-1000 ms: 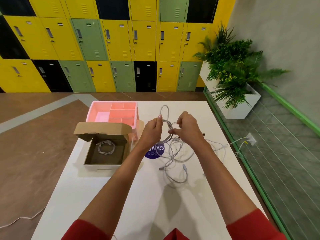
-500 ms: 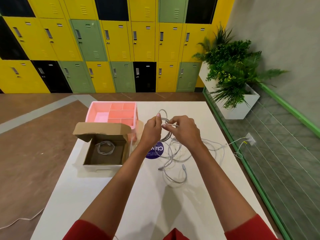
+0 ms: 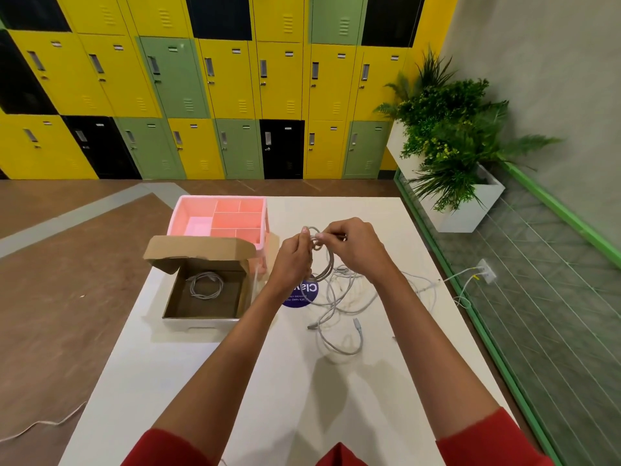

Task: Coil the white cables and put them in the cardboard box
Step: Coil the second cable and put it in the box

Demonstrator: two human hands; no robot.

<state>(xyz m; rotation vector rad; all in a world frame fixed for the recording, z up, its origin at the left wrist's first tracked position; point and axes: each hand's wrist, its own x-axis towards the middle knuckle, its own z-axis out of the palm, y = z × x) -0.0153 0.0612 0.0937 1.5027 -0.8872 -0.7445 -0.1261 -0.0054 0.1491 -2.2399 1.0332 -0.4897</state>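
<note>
Above the middle of the white table (image 3: 201, 381), my left hand (image 3: 294, 258) grips a partly wound white cable coil (image 3: 327, 264) that hangs down from it. My right hand (image 3: 356, 247) pinches the cable's end at the top of the coil, close against my left fingers. Loose white cables (image 3: 339, 307) lie tangled on the table below and to the right of my hands. The open cardboard box (image 3: 205, 312) sits to the left, flap up, with one coiled cable (image 3: 205, 285) inside.
A pink divided tray (image 3: 221, 218) stands behind the box. A purple round sticker (image 3: 302, 292) lies under the hands. A cable (image 3: 460, 272) runs off the right edge to a wall socket. Lockers line the back; a planter (image 3: 467, 210) stands at right.
My right hand has risen from below the coil up to its top, bringing the cable end round against my left fingers. The coil has got smaller and tighter.
</note>
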